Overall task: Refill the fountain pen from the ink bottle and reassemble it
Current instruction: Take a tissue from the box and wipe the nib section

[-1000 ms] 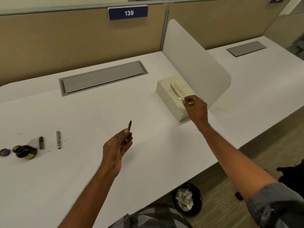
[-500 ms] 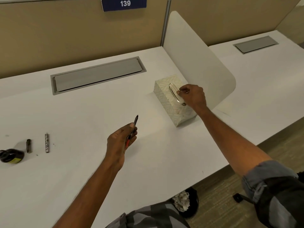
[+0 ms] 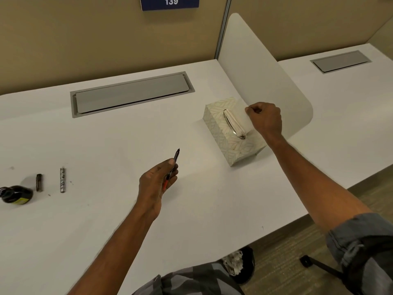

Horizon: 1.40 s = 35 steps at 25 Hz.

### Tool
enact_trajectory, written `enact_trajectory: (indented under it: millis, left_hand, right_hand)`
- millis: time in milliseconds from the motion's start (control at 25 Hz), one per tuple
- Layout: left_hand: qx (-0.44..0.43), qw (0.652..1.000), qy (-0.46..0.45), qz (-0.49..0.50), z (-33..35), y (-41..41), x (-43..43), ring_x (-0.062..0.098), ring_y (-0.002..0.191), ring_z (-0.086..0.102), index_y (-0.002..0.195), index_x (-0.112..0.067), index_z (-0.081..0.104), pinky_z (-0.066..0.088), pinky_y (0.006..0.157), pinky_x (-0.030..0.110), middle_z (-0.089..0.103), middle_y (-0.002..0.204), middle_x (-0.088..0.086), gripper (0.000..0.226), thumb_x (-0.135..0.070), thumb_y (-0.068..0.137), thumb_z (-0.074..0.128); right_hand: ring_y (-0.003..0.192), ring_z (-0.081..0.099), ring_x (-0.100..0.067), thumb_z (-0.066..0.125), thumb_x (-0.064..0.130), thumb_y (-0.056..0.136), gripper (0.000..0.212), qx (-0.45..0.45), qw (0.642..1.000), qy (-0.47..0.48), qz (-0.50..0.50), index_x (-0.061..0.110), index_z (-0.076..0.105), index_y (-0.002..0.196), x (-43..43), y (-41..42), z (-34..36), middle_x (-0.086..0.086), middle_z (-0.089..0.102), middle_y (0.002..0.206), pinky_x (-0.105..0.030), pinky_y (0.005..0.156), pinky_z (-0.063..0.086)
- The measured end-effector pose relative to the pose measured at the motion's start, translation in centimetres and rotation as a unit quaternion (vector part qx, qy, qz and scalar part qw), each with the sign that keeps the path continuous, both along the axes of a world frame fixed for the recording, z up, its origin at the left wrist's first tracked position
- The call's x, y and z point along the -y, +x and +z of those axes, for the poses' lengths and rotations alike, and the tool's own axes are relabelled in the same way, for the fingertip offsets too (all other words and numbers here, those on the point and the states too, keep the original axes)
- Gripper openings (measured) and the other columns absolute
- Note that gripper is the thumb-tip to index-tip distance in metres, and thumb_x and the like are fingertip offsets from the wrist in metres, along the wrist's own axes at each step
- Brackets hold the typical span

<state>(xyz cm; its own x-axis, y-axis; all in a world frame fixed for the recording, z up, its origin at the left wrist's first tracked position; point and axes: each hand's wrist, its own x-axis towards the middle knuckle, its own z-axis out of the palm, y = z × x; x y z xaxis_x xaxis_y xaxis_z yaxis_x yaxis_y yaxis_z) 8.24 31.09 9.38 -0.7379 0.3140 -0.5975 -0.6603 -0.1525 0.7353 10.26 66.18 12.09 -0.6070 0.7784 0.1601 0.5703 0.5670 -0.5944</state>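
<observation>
Wide white bench (image 3: 106, 220) fills the view, with a pale divider panel (image 3: 265, 71) standing at its right end and a long grey cable hatch (image 3: 131, 94) set flush into the top near the back wall. Up on that wall, a blue sign (image 3: 170, 2) reads 139.

Just beside the divider sits a patterned tissue box (image 3: 221, 133), angled across the bench, slot facing up. Below the bench edge, on the floor, there's a dark bin (image 3: 242, 265) with crumpled white paper in it.

Now the hands. The right hand (image 3: 265, 120) is over the far side of the box, fingers curled in tight, pinching the top corner of a white tissue (image 3: 240, 116) that stands partway out of the slot. The left hand (image 3: 155, 184) is held out over the middle of the bench, fingers wrapped round the pen's front section (image 3: 176, 155): dark nib pointing up and away from the person, a flash of red showing between the fingers lower down.

Far over on the left, well apart from both hands, the dark ink bottle (image 3: 18, 194) with its yellow label sits at the frame's edge, partly cut off. Just right of it lies a short dark pen piece (image 3: 39, 182), then a longer silver patterned barrel (image 3: 62, 179), the two side by side, parallel, not touching.
</observation>
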Motion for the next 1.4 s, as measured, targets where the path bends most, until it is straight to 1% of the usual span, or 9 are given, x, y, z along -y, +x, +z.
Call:
enact_trajectory:
  millis: [400, 480, 600, 680, 800, 880, 960, 1160, 1400]
  left_hand:
    - [-0.02, 1.0, 0.016, -0.003, 1.5, 1.3, 0.5, 0.018, 0.091, 0.073, 0.11, -0.007, 0.075, 0.058, 0.093, 0.036, 0.078, 0.093, 0.004, 0.025, -0.021, 0.088, 0.075]
    - [-0.022, 0.999, 0.026, -0.003, 2.0, 1.8, 0.6, 0.018, 0.092, 0.073, 0.11, -0.007, 0.074, 0.058, 0.092, 0.036, 0.078, 0.094, 0.005, 0.026, -0.021, 0.088, 0.075]
    - [-0.029, 0.999, 0.04, -0.003, 2.8, 2.5, 1.1, 0.018, 0.091, 0.074, 0.11, -0.007, 0.075, 0.058, 0.089, 0.034, 0.078, 0.095, 0.005, 0.027, -0.022, 0.088, 0.075]
    - [-0.037, 0.999, 0.039, -0.005, 3.2, 2.9, 1.5, 0.017, 0.09, 0.074, 0.108, -0.007, 0.075, 0.059, 0.087, 0.033, 0.078, 0.094, 0.005, 0.026, -0.022, 0.088, 0.075]
    - [-0.054, 0.998, 0.021, -0.007, 3.4, 3.6, 2.4, 0.017, 0.09, 0.074, 0.108, -0.006, 0.076, 0.06, 0.084, 0.031, 0.078, 0.094, 0.006, 0.025, -0.022, 0.088, 0.076]
    - [-0.063, 0.998, 0.006, -0.005, 3.3, 4.1, 3.1, 0.019, 0.09, 0.075, 0.106, -0.007, 0.077, 0.06, 0.082, 0.03, 0.078, 0.094, 0.008, 0.025, -0.023, 0.087, 0.076]
    - [-0.067, 0.998, -0.006, 0.003, 3.3, 4.5, 4.1, 0.02, 0.09, 0.075, 0.105, -0.008, 0.078, 0.06, 0.082, 0.03, 0.079, 0.093, 0.008, 0.024, -0.024, 0.087, 0.077]
    - [-0.089, 0.995, -0.037, 0.012, 3.6, 5.5, 5.9, 0.02, 0.089, 0.075, 0.101, -0.012, 0.08, 0.06, 0.084, 0.032, 0.078, 0.09, 0.01, 0.021, -0.026, 0.085, 0.079]
    - [-0.173, 0.981, -0.085, 0.001, 4.6, 6.1, 6.8, 0.018, 0.094, 0.076, 0.103, -0.019, 0.079, 0.061, 0.085, 0.032, 0.08, 0.098, 0.001, 0.018, -0.026, 0.086, 0.078]
  right_hand:
    - [0.088, 0.072, -0.017, 0.06, 0.032, 0.103, 0.029, -0.139, 0.985, 0.087, 0.053, 0.005, 0.07, 0.108, 2.4, 2.0, 4.2, -0.007, 0.078, 0.098, -0.021, 0.073, 0.045]
    - [0.082, 0.068, -0.011, 0.061, 0.03, 0.103, 0.026, -0.163, 0.982, 0.012, 0.093, 0.005, 0.068, 0.107, 5.3, 2.5, 4.1, -0.002, 0.074, 0.091, -0.02, 0.068, 0.044]
    - [0.076, 0.063, -0.007, 0.062, 0.03, 0.103, 0.015, -0.178, 0.953, -0.224, 0.1, 0.016, 0.066, 0.103, 11.2, 3.3, 2.5, 0.002, 0.07, 0.088, -0.026, 0.069, 0.049]
    - [0.086, 0.063, -0.011, 0.06, 0.024, 0.104, 0.008, -0.18, 0.882, -0.426, 0.092, 0.018, 0.065, 0.103, 15.4, 3.8, 1.6, -0.001, 0.07, 0.097, -0.031, 0.076, 0.053]
    - [0.102, 0.068, -0.021, 0.056, 0.02, 0.105, 0.018, -0.182, 0.699, -0.685, 0.095, 0.01, 0.068, 0.114, 19.6, 4.6, 0.8, -0.009, 0.073, 0.113, -0.039, 0.09, 0.058]
    - [0.112, 0.068, -0.026, 0.052, 0.024, 0.106, 0.034, -0.189, 0.576, -0.789, 0.103, 0.004, 0.063, 0.132, 20.8, 5.3, 0.7, -0.015, 0.069, 0.129, -0.041, 0.098, 0.057]
    - [0.117, 0.067, -0.029, 0.048, 0.029, 0.108, 0.039, -0.193, 0.526, -0.821, 0.109, 0.004, 0.061, 0.135, 21.4, 5.8, 0.8, -0.016, 0.067, 0.134, -0.042, 0.101, 0.055]
    - [0.107, 0.072, -0.024, 0.056, 0.013, 0.101, 0.03, -0.173, 0.558, -0.797, 0.151, 0.0, 0.067, 0.126, 22.5, 6.7, 0.8, -0.014, 0.075, 0.117, -0.035, 0.098, 0.059]
    - [0.103, 0.075, -0.025, 0.064, 0.003, 0.093, 0.044, -0.17, 0.603, -0.757, 0.185, 0.006, 0.056, 0.136, 24.4, 6.3, 0.8, -0.018, 0.071, 0.122, -0.03, 0.085, 0.062]
